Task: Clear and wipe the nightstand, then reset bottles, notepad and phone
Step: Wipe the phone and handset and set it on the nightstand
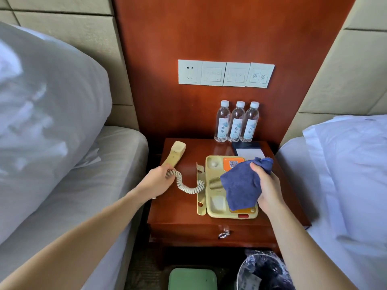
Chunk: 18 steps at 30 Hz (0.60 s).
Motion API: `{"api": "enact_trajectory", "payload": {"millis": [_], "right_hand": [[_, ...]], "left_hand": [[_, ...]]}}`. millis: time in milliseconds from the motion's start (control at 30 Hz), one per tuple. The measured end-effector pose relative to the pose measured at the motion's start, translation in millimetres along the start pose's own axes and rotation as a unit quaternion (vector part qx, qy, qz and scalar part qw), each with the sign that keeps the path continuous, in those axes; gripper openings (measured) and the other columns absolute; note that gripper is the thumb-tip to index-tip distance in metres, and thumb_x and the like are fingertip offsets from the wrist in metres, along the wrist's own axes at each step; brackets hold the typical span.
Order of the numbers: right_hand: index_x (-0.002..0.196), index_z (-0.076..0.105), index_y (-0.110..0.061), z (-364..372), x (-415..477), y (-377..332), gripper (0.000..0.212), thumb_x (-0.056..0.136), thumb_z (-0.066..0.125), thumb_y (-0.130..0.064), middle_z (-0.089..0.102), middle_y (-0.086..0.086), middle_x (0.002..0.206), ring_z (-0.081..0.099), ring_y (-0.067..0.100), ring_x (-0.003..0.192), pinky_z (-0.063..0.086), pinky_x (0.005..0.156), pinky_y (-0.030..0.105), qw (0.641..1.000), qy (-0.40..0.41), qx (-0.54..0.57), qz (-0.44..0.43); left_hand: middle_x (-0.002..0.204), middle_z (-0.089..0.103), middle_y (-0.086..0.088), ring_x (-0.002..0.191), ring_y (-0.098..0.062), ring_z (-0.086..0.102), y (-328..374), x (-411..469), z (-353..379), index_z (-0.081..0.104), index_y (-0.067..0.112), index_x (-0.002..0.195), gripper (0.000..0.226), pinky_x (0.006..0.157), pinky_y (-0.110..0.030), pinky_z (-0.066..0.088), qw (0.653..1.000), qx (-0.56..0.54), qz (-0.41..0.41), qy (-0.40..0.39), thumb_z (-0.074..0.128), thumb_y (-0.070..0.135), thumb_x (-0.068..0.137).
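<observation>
A wooden nightstand point(178, 208) stands between two beds. Three water bottles point(236, 122) line its back edge, and a notepad point(249, 151) lies in front of them at the right. A cream phone base point(215, 189) sits at the middle. My left hand point(161, 178) grips the lower end of the cream handset point(174, 154), lifted off the base to the left with the coiled cord point(186, 185) stretched between them. My right hand point(268, 185) holds a blue cloth point(238, 185) over the right half of the phone base, covering its keypad.
Beds with white pillows point(52, 122) flank the nightstand on both sides. A wall panel with a socket and switches point(226, 74) is above the bottles. Below the nightstand stand a bin lined with a plastic bag point(263, 271) and a green object point(192, 279).
</observation>
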State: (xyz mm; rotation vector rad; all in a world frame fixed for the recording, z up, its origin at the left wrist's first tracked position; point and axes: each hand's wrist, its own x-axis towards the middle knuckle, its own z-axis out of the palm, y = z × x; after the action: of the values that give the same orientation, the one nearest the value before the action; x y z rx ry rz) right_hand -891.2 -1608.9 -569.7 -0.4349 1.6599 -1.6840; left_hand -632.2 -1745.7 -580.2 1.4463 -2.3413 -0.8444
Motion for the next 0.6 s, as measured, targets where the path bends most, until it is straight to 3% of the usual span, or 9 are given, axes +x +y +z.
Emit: {"api": "enact_trajectory", "payload": {"millis": [133, 233, 333, 433, 600], "right_hand": [[0.085, 0.059, -0.013, -7.1, 12.7, -6.6, 0.004, 0.089, 0.060, -0.013, 0.062, 0.007, 0.080, 0.059, 0.022, 0.067, 0.050, 0.065, 0.033, 0.999, 0.009, -0.041, 0.029], [0.098, 0.059, -0.008, -0.3, 18.4, -6.6, 0.013, 0.086, 0.060, -0.008, 0.060, 0.005, 0.084, 0.058, 0.022, 0.074, 0.049, 0.066, 0.032, 0.994, -0.014, -0.101, 0.030], [0.095, 0.057, -0.011, 4.6, 21.7, -2.2, 0.010, 0.086, 0.061, -0.007, 0.059, 0.002, 0.082, 0.057, 0.020, 0.075, 0.048, 0.062, 0.028, 0.993, -0.016, -0.113, 0.024], [0.106, 0.055, -0.009, 5.4, 24.8, 6.9, 0.019, 0.087, 0.061, -0.010, 0.060, 0.006, 0.092, 0.058, 0.023, 0.084, 0.049, 0.064, 0.029, 0.993, -0.007, -0.112, 0.028], [0.100, 0.058, -0.012, 2.9, 28.1, 20.6, 0.011, 0.090, 0.056, -0.015, 0.067, 0.006, 0.090, 0.067, 0.024, 0.089, 0.052, 0.072, 0.034, 0.990, -0.003, -0.139, 0.009]], "left_hand": [[0.106, 0.062, -0.001, 0.088, -0.013, 0.060, 7.1, 4.1, 30.1, 0.053, 0.022, 0.119, 0.023, 0.079, -0.033, 0.054, 0.998, 0.053, 0.043, -0.005, 0.052, 0.018, 0.096], [0.124, 0.053, -0.002, 0.104, -0.018, 0.058, 17.5, 13.7, 38.6, 0.039, 0.030, 0.130, 0.037, 0.090, -0.035, 0.051, 0.996, 0.031, 0.084, -0.024, 0.052, 0.019, 0.096], [0.131, 0.043, 0.000, 0.116, -0.023, 0.052, 29.4, 28.5, 40.7, 0.037, 0.035, 0.128, 0.041, 0.105, -0.043, 0.038, 0.981, 0.156, 0.089, -0.075, 0.050, 0.050, 0.093], [0.129, 0.043, -0.002, 0.115, -0.024, 0.052, 34.8, 29.8, 51.8, 0.042, 0.026, 0.131, 0.067, 0.100, -0.039, 0.040, 0.937, 0.328, 0.092, -0.076, 0.043, 0.074, 0.084], [0.120, 0.045, -0.002, 0.104, -0.023, 0.056, 40.0, 36.9, 53.7, 0.049, 0.022, 0.127, 0.049, 0.087, -0.035, 0.048, 0.928, 0.338, 0.145, -0.059, 0.047, 0.055, 0.091]]}}
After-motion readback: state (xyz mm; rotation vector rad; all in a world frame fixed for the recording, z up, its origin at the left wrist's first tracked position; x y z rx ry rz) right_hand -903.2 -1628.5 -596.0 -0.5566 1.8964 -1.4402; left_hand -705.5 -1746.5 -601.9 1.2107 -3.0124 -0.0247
